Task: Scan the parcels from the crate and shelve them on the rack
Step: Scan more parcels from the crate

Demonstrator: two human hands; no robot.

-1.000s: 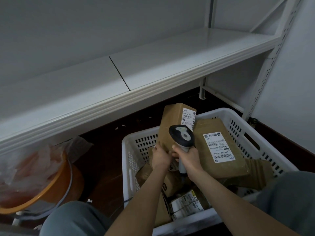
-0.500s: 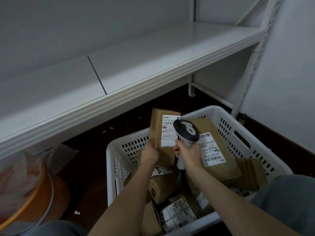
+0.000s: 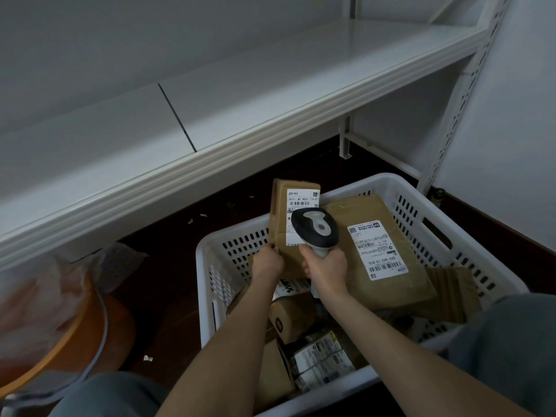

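My left hand [image 3: 267, 264] grips the lower left edge of a small brown parcel [image 3: 281, 216] held upright over the white crate [image 3: 469, 233], its white label facing me. My right hand [image 3: 326, 270] grips the handle of a black and grey barcode scanner [image 3: 316, 228], whose head sits right in front of the parcel's label. In the crate lie a large brown parcel [image 3: 376, 254] with a white label and several smaller boxes [image 3: 293, 319]. The white rack shelf [image 3: 270, 85] runs across above the crate.
An orange basin [image 3: 75, 326] lined with clear plastic stands on the dark floor at the left. The rack's perforated white upright [image 3: 457, 94] rises at the right beside a pale wall. My knees frame the bottom of the view.
The parcel has turned so that its label faces me more fully, and the scanner head has come in front of the label. Both hands stayed close together over the crate.
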